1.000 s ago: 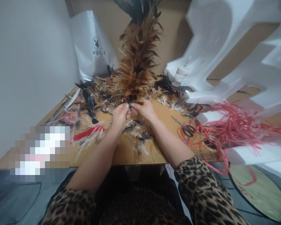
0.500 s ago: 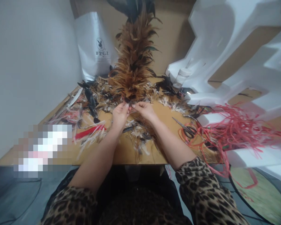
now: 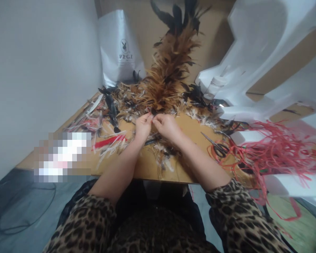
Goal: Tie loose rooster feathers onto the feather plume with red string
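Observation:
A tall plume of brown and black feathers (image 3: 171, 66) rises from the back of the wooden table (image 3: 147, 165). My left hand (image 3: 142, 127) and my right hand (image 3: 167, 125) meet at its lower end, fingertips pinched together on the base of the feather bundle. Both hands are closed in a pinch, touching each other. Loose feathers (image 3: 163, 154) lie under and around my wrists.
Scissors (image 3: 217, 146) lie right of my right arm beside a tangle of red cord (image 3: 274, 151). White foam blocks (image 3: 265, 70) fill the right side. A white bag (image 3: 121, 49) leans at the back. A small white bottle (image 3: 214, 86) stands by the foam.
The view has shifted left and tilted, so the plume now leans right. My hands stay pinched at the plume's base, slightly closer together.

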The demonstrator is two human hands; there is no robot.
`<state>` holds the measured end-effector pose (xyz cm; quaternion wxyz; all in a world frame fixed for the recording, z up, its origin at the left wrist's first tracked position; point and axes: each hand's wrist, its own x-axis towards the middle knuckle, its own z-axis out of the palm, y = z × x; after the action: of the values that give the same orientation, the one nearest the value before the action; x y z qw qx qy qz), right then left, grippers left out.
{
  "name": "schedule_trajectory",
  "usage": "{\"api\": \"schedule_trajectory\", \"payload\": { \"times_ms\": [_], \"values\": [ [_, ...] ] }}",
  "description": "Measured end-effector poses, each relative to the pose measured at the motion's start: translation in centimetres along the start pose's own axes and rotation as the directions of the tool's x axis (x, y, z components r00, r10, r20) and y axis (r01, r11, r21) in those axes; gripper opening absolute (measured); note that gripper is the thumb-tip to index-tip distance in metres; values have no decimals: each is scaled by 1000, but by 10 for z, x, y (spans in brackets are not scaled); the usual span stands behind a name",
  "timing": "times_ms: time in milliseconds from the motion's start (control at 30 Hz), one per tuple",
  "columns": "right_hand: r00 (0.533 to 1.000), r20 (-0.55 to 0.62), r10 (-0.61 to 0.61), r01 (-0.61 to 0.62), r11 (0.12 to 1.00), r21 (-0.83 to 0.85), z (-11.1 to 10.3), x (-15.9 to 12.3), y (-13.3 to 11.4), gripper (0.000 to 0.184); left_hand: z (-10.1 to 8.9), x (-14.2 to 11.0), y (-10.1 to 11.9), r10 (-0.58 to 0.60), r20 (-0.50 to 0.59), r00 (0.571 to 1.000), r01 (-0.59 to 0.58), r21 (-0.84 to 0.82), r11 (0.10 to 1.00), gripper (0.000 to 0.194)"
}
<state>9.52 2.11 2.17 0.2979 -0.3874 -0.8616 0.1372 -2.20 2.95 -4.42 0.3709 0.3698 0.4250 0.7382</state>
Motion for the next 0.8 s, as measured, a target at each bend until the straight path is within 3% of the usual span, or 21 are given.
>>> {"api": "schedule_trajectory", "payload": {
  "times_ms": [133,267,367,433,567,633,700,800],
  "values": [
    [981,194,6,63,936,-346,-32,12,-25,22,-3,-2,-4,212,167,963,-249,248,936,17],
    [936,353,12,196,814,-547,-61,35,-46,20,0,-13,5,278,361,890,-438,512,739,20],
    [915,403,5,267,742,-616,-69,59,-46,20,4,-21,13,310,456,834,-539,556,633,19],
    [909,416,41,263,716,-646,-69,75,-39,20,7,-25,17,325,470,821,-561,557,612,20],
    [883,447,144,212,726,-654,-47,99,-17,19,9,-31,19,281,459,843,-529,612,589,27],
    [903,428,49,217,807,-550,-29,105,-4,14,8,-33,18,263,491,831,-547,633,547,27],
    [935,329,-132,259,887,-382,-13,108,4,19,8,-32,15,265,528,807,-580,627,519,22],
    [944,145,-297,327,901,-287,-9,103,0,21,6,-29,12,299,479,825,-556,593,582,14]
  ]
}}
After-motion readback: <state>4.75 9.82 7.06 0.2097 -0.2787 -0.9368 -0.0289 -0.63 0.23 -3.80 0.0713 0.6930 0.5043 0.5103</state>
